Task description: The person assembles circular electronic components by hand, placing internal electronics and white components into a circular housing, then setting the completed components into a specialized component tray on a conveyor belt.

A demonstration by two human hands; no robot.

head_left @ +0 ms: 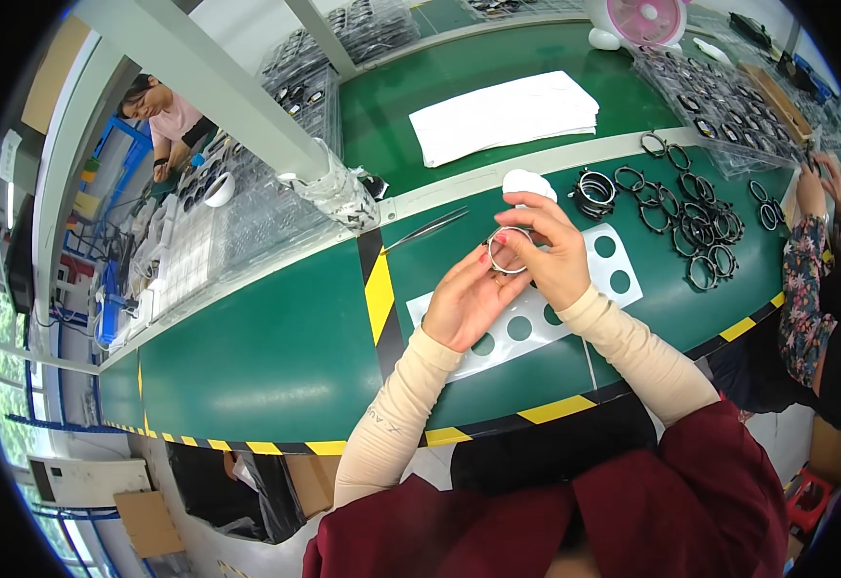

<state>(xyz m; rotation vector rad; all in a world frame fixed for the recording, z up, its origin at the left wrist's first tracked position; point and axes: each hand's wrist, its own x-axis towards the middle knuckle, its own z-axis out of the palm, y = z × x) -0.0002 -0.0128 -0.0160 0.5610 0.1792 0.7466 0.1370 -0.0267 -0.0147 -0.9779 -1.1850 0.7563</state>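
A thin round ring (510, 251), silvery with a dark edge, is held up between my two hands above the green table. My left hand (469, 299) grips its left side with thumb and fingertips. On the other side, my right hand (553, 252) pinches the ring, fingers curled over its top. Beneath both hands lies a white sheet with round holes (605, 248), partly covered by them. Just beyond my right hand is a small stack of white discs (528, 185). Metal tweezers (427, 229) lie to the left of my hands.
Several dark rings (695, 222) are heaped at the right, with a smaller stack of rings (594, 193) nearer. White paper sheets (504, 116) lie beyond the pale rail. Clear trays of parts (719, 106) sit far right, near a co-worker's hands (818, 185). A grey post (237, 96) rises at left.
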